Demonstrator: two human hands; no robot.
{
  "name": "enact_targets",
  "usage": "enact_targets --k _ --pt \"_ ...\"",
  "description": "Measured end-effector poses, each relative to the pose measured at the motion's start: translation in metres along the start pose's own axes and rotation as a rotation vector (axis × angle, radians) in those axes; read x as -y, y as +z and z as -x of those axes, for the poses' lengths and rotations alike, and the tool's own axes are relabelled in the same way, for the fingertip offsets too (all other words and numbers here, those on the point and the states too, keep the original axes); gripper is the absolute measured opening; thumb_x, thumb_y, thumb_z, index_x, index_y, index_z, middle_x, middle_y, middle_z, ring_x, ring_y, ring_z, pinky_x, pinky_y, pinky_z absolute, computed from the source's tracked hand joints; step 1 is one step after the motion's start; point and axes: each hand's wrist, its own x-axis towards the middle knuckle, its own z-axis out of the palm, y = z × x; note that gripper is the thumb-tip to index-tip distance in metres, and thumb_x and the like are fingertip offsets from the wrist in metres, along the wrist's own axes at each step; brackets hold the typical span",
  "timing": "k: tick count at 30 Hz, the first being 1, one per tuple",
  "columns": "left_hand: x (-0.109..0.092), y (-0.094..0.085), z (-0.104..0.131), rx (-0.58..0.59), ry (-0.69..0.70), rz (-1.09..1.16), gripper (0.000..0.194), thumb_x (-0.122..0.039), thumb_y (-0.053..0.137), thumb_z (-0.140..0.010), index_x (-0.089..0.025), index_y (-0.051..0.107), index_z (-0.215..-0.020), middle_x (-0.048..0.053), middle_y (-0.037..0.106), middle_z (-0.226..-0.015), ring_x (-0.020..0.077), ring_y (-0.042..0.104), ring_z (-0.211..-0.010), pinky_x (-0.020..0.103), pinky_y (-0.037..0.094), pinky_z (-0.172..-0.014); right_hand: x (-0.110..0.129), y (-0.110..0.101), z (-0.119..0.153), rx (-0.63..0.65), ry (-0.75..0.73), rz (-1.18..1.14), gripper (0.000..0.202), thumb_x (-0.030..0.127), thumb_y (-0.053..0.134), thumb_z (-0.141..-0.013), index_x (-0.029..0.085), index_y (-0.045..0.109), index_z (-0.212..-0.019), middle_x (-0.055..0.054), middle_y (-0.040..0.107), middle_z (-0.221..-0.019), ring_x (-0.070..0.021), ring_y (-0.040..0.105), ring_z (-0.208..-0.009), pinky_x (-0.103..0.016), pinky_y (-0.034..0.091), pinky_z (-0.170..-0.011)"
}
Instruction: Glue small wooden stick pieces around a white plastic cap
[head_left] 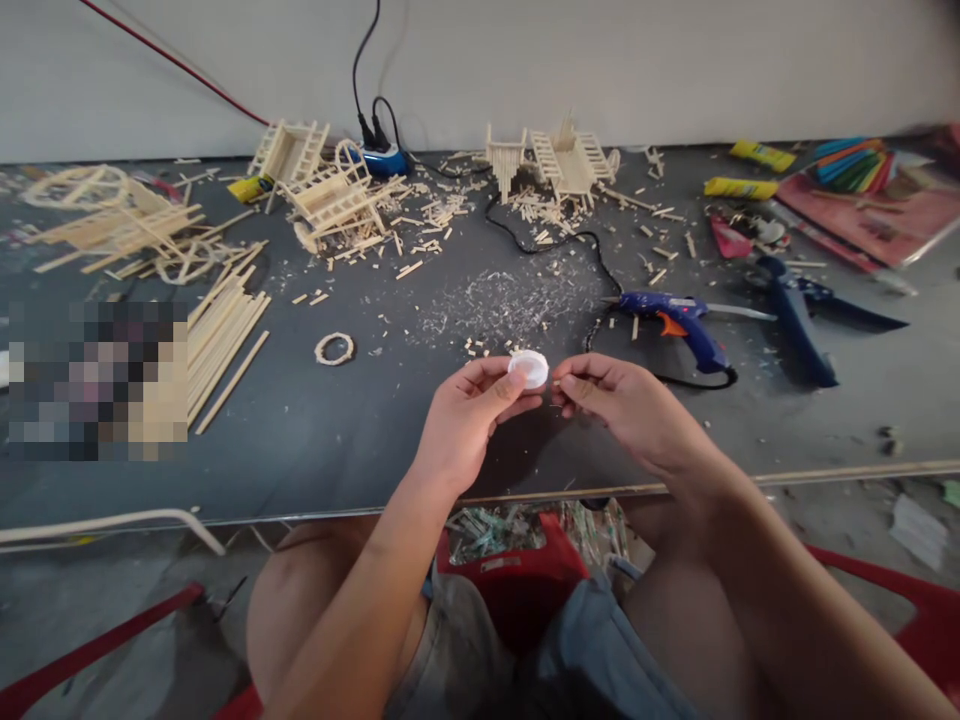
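Near the middle of the table, my left hand (469, 415) pinches a small round white disc (529, 370) like a cap, with its thumb over the left side. Just right of the disc, my right hand (615, 400) has its thumb and fingers pressed together; whatever they hold is too small to name. A small ring (334, 348) of pale wooden pieces lies to the left on the dark table (300, 470). To the right lies a blue glue gun (675, 318) with an orange trigger and a white glue stick in its back.
Pale stick models (574, 165) and cut bits stand along the wall. Long sticks (229, 345) lie at left. Blue cutters (806, 320), yellow tubes (741, 188) and coloured sticks (855, 165) are at right. A black cord (540, 245) crosses behind my hands.
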Motion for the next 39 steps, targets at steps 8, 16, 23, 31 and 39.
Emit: enact_targets --k 8,16,23,31,39 --pt "0.000 0.003 0.000 0.005 -0.007 0.084 0.011 -0.023 0.076 -0.072 -0.018 0.071 -0.080 0.001 0.072 -0.081 0.0133 0.068 -0.081 0.029 0.055 -0.083 -0.003 0.007 -0.001 -0.036 -0.037 -0.090 0.020 0.033 0.070 -0.076 0.018 0.062 -0.086 0.000 0.065 -0.073 -0.0107 0.060 -0.066 -0.026 0.050 -0.067" --pt "-0.002 -0.001 0.000 0.006 -0.016 0.139 0.012 -0.023 0.076 -0.073 -0.016 0.071 -0.081 0.001 0.072 -0.082 0.0128 0.068 -0.082 0.029 0.055 -0.085 -0.009 0.013 -0.001 -0.059 -0.102 -0.035 0.024 0.037 0.071 -0.076 0.018 0.069 -0.090 -0.003 0.071 -0.082 -0.0122 0.064 -0.069 -0.028 0.052 -0.070" --pt "-0.001 -0.003 0.000 0.017 -0.012 0.150 0.014 -0.023 0.077 -0.073 -0.014 0.071 -0.083 0.003 0.072 -0.084 0.0135 0.068 -0.082 0.028 0.055 -0.083 -0.009 0.013 -0.002 -0.083 -0.098 -0.080 0.020 0.031 0.075 -0.072 0.019 0.071 -0.088 -0.001 0.071 -0.077 -0.0112 0.065 -0.066 -0.025 0.053 -0.066" --pt "0.001 -0.002 0.000 0.017 0.000 0.116 0.013 -0.023 0.078 -0.072 -0.017 0.071 -0.081 0.000 0.073 -0.084 0.0122 0.068 -0.083 0.028 0.055 -0.084 -0.009 0.013 0.001 -0.156 -0.116 0.142 0.020 0.034 0.070 -0.075 0.019 0.071 -0.089 -0.002 0.072 -0.080 -0.0131 0.066 -0.067 -0.026 0.051 -0.063" --pt "-0.002 -0.004 0.002 -0.046 0.124 -0.361 0.023 -0.035 0.075 -0.074 -0.019 0.071 -0.089 0.002 0.072 -0.082 0.0132 0.066 -0.077 0.026 0.053 -0.077 -0.001 -0.005 0.004 -0.224 -0.170 0.163 0.017 0.034 0.072 -0.074 0.019 0.070 -0.083 -0.001 0.069 -0.071 -0.0126 0.063 -0.063 -0.024 0.049 -0.060"
